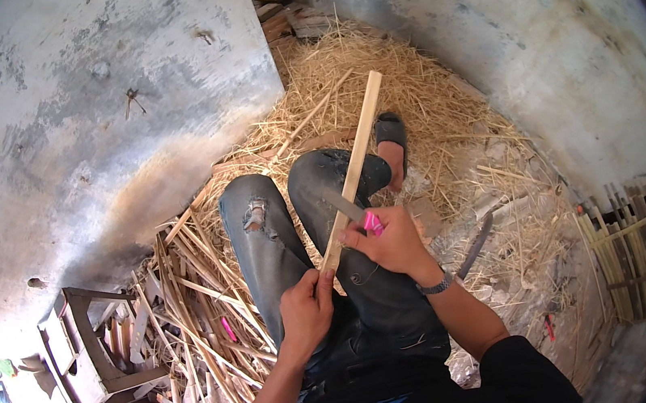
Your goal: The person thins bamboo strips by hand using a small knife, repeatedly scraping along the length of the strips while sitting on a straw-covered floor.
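A long, pale wooden strip (364, 132) slants across my thighs, its far end raised past my knee. My left hand (307, 309) is closed round its near end, thumb laid along it. In my right hand (394, 243) is a knife with a pink handle (373, 222). The knife's blade (342, 206) lies across the strip, a little beyond my right thumb, which also touches the wood. How deep the edge sits in the strip cannot be made out.
Shavings (424, 98) cover the floor ahead. At left lie many strips (193, 300) beside a broken wooden frame (86, 355). A long dark blade (476, 246) lies right of my forearm. A slatted woven panel (640, 253) leans at far right. Walls (104, 91) close in both sides.
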The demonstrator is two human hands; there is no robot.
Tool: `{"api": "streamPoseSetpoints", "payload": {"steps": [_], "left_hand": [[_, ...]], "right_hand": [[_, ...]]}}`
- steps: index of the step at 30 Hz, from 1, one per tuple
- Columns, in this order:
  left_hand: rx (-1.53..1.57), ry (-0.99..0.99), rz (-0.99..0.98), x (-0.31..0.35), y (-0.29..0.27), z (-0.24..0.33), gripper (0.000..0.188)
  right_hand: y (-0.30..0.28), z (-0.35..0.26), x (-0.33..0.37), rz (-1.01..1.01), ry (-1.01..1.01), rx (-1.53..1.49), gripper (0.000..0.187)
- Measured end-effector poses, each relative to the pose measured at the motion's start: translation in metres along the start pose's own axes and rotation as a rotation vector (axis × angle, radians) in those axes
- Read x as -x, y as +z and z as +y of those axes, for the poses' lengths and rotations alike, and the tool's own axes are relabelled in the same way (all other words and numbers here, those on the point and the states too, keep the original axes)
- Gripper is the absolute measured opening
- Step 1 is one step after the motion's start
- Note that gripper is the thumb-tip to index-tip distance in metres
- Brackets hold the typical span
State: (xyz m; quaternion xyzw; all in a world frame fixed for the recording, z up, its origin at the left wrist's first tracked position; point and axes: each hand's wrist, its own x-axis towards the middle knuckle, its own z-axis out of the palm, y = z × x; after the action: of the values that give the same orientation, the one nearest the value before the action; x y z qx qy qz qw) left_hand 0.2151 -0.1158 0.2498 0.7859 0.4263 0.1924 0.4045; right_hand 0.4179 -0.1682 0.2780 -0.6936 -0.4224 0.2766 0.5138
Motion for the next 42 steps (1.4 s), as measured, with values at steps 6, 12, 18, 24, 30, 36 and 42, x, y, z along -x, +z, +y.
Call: {"api": "streamPoseSetpoints", "payload": {"steps": [6, 12, 18, 24, 30, 36, 42], "left_hand": [[-0.131, 0.110, 0.089, -0.001, 0.005, 0.004, 0.033], [-0.128, 0.043, 0.182, -0.009, -0.001, -0.006, 0.034], [-0.158, 0.031, 0.033, -0.005, -0.004, -0.006, 0.029], [-0.013, -0.031, -0.142, 0.012, -0.002, -0.005, 0.018], [0.069, -0.093, -0.163, 0.040, -0.025, -0.007, 0.016], [0.067, -0.075, -0.138, 0.055, -0.031, -0.018, 0.020], [0.130, -0.145, -0.144, 0.045, -0.019, -0.013, 0.022]], "right_hand": [[0.004, 0.005, 0.010, -0.059, 0.026, -0.011, 0.021], [0.004, 0.011, 0.018, -0.155, -0.035, 0.102, 0.020], [-0.020, 0.013, 0.004, 0.198, -0.039, 0.017, 0.028], [-0.044, 0.053, -0.038, 0.337, -0.054, 0.192, 0.044], [-0.043, 0.065, -0.076, 0.354, -0.177, 0.494, 0.044], [-0.034, 0.066, -0.099, 0.332, -0.154, 0.551, 0.045], [-0.014, 0.064, -0.067, 0.153, -0.115, 0.415, 0.047]]}}
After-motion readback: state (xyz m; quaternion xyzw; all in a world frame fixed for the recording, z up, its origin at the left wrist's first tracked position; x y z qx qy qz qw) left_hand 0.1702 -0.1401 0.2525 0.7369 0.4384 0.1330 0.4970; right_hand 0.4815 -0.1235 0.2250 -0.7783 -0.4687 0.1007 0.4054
